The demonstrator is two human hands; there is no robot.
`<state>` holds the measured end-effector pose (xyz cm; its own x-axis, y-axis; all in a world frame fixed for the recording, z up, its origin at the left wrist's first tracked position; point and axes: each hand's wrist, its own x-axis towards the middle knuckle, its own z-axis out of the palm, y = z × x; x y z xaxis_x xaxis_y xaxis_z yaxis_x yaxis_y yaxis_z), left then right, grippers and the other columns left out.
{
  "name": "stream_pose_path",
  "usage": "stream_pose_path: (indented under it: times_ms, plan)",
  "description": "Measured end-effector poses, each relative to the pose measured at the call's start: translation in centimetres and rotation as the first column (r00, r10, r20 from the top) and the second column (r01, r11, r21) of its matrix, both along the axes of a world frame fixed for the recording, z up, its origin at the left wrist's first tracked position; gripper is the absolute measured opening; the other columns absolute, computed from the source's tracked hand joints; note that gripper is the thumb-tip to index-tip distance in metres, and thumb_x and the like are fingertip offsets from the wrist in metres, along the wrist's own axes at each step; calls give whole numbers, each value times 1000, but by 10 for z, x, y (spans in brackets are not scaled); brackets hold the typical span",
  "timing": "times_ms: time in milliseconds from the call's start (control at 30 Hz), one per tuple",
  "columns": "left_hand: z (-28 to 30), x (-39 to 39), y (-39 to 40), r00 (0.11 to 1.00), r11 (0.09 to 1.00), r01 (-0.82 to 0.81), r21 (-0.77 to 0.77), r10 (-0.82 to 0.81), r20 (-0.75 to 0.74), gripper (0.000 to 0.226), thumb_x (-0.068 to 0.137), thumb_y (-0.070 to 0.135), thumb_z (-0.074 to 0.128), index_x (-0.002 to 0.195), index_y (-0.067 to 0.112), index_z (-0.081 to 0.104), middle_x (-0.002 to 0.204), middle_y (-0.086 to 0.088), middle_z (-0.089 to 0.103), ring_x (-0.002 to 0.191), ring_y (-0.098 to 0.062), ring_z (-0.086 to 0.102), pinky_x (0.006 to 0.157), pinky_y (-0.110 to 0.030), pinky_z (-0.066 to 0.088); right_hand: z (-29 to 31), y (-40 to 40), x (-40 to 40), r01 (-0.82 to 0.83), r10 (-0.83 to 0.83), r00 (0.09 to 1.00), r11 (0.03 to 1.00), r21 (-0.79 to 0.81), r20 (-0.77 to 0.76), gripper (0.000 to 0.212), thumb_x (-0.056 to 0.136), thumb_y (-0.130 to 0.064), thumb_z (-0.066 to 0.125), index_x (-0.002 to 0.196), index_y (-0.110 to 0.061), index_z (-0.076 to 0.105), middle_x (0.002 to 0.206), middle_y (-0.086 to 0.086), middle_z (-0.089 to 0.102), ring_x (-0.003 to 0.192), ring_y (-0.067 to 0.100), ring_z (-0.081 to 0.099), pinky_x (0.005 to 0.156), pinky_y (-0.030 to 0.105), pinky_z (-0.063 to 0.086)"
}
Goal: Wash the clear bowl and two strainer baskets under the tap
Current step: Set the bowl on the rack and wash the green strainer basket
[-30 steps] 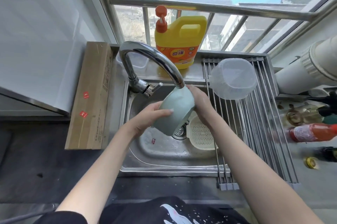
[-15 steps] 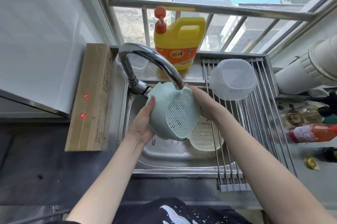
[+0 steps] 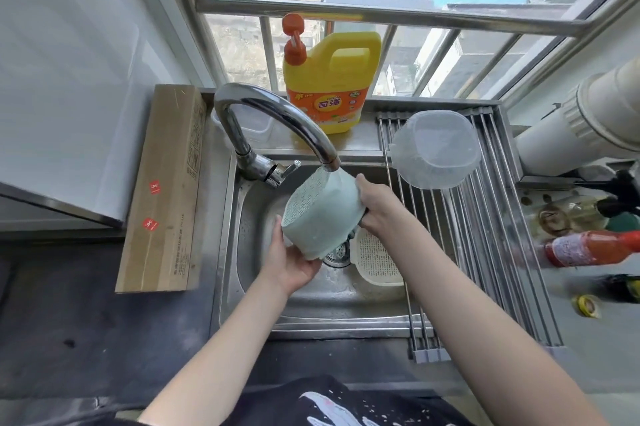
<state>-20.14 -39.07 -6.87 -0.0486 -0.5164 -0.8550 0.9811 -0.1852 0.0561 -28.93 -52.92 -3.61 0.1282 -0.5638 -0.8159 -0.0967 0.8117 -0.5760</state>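
Observation:
A pale green strainer basket (image 3: 323, 214) is held tilted right under the tap spout (image 3: 329, 162), its perforated bottom turned up and to the left. My left hand (image 3: 291, 261) cradles it from below, fingers curled round its lower rim. My right hand (image 3: 375, 205) grips its right rim. A cream strainer basket (image 3: 375, 261) lies in the sink (image 3: 249, 217) beside the drain. The clear bowl (image 3: 436, 152) rests upside down on the roll-up drying rack (image 3: 485, 235).
A yellow detergent jug (image 3: 330, 79) stands on the ledge behind the tap. A long cardboard box (image 3: 166, 190) lies left of the sink. Bottles, one of them red (image 3: 588, 247), and a white pipe (image 3: 588, 114) sit to the right.
Both hands have turned the green strainer under the spout. Its perforated bottom, facing me half a second ago, now points up and left, and my left hand has slid underneath.

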Motion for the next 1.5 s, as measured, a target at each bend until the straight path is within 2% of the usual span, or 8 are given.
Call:
stream_pose_path:
  times_ms: [233,533,733,933,1067,1233,1400,1500]
  plan:
    - [5,-5,-13,991,991,-136,11,135,17,47,92,54,44,91,9,60,61,-11,71,50,-21,69,37,-26,52,9,7,-12,138,-196,939,968,210,284,28,92,-27,60,104,-1,62,85,14,71,68,24,70,59,37,60]
    - [23,10,-18,970,960,-217,-177,232,69,16,96,13,48,98,3,60,78,-12,74,68,-19,73,61,-27,60,-6,19,-27,91,-146,980,936,340,137,26,96,-17,38,102,-10,63,83,12,69,67,28,69,54,39,58]
    - [30,12,-18,954,973,-27,-227,93,285,25,97,23,46,115,10,57,96,-7,71,80,-15,71,65,-26,60,-6,29,-30,-153,152,988,988,25,23,86,69,-84,38,124,-21,57,123,3,60,111,22,57,83,37,48]
    - [40,-14,-40,853,996,80,-37,-49,520,42,101,39,32,119,7,54,97,-11,65,83,-22,63,63,-32,58,-3,57,-22,-197,43,964,782,-591,-264,100,64,-69,56,146,-22,22,145,4,39,125,15,45,104,35,36]
    - [41,-32,-49,409,957,230,174,-257,876,37,101,32,35,116,7,57,115,-11,65,106,-24,61,93,-37,48,-5,62,-21,-412,136,894,624,-665,-427,62,81,-61,47,135,-30,43,130,-5,57,117,13,55,101,45,42]
    - [58,-35,-62,-105,881,346,323,-306,946,37,101,33,37,94,7,61,94,-12,67,83,-24,56,65,-27,29,-10,64,-14,-136,43,987,748,-649,-157,46,98,-40,37,133,-13,51,125,6,62,111,14,59,92,25,47]
    - [44,-13,-43,-822,753,324,573,-76,564,44,90,46,46,65,13,61,49,-8,61,45,-27,58,40,-23,31,-2,31,-34,120,-129,958,991,51,257,80,90,-70,14,118,-7,55,112,16,65,101,31,64,92,50,49]
    - [24,-8,-27,-901,691,424,585,256,351,38,85,46,47,66,18,65,46,3,58,38,-15,55,36,-17,30,1,17,-45,-206,212,975,975,-88,68,72,81,-76,40,114,-15,59,97,11,70,88,28,68,72,44,57]
